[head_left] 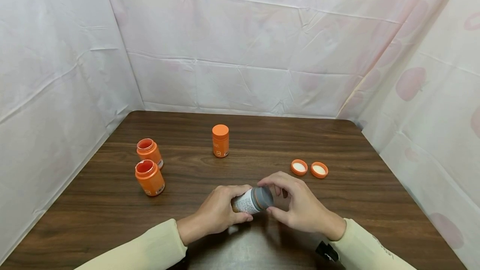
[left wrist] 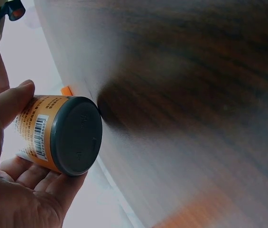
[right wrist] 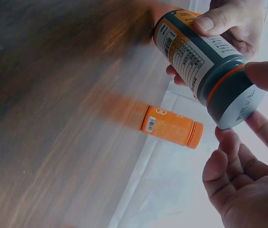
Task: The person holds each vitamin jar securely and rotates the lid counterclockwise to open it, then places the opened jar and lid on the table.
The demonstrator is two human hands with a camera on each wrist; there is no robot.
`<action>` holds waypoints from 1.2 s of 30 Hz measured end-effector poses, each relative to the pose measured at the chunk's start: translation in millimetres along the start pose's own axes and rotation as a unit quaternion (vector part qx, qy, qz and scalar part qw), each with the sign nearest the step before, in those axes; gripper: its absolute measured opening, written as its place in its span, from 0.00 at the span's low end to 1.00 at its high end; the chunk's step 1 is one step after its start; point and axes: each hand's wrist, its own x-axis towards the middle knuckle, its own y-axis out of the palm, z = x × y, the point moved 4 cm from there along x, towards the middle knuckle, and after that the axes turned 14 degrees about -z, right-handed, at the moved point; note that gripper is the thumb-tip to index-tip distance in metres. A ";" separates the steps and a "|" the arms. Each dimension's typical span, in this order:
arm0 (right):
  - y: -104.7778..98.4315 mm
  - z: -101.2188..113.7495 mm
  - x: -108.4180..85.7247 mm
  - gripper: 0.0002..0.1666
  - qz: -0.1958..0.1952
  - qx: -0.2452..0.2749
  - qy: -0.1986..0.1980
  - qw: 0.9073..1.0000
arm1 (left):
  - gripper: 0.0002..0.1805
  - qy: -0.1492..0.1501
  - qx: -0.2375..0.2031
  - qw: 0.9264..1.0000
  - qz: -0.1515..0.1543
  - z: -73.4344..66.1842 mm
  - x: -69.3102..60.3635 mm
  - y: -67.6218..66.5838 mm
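My left hand (head_left: 221, 209) grips the body of a dark grey supplement bottle (head_left: 246, 202) with a white and orange label. The bottle lies tilted above the near part of the table, its cap end towards the right. In the left wrist view the bottle's dark base (left wrist: 79, 135) faces the camera. At the other end, the thumb and fingers of my right hand (head_left: 300, 203) pinch the rim of the grey cap (right wrist: 235, 102). An orange ring shows just below this cap, which sits on the bottle's neck.
Two uncapped orange bottles, one farther back (head_left: 153, 155) and one nearer (head_left: 151, 184), stand at the left. A capped orange bottle (head_left: 221, 141) stands mid-table towards the back. Two orange caps, left (head_left: 299, 173) and right (head_left: 319, 176), lie upturned on the dark wooden table (head_left: 375, 203).
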 end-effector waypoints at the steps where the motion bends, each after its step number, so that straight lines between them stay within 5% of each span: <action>1: -0.2 0.6 0.0 0.36 -0.001 0.003 -0.007 1.000 | 0.26 0.000 -0.001 1.000 0.000 0.0 0.1 -0.1; 12: -0.6 3.2 1.1 0.39 -0.003 0.008 -0.032 0.999 | 0.26 0.004 0.005 1.000 0.001 -0.2 0.2 -0.5; 26: 2.2 -5.2 -0.8 0.20 -0.024 -0.055 0.108 0.992 | 0.27 -0.008 -0.003 1.000 0.002 0.4 -0.6 -0.4; 36: 3.5 -8.0 -0.8 0.19 -0.013 -0.048 0.118 0.992 | 0.27 -0.005 -0.005 1.000 0.004 -0.3 -0.1 -0.7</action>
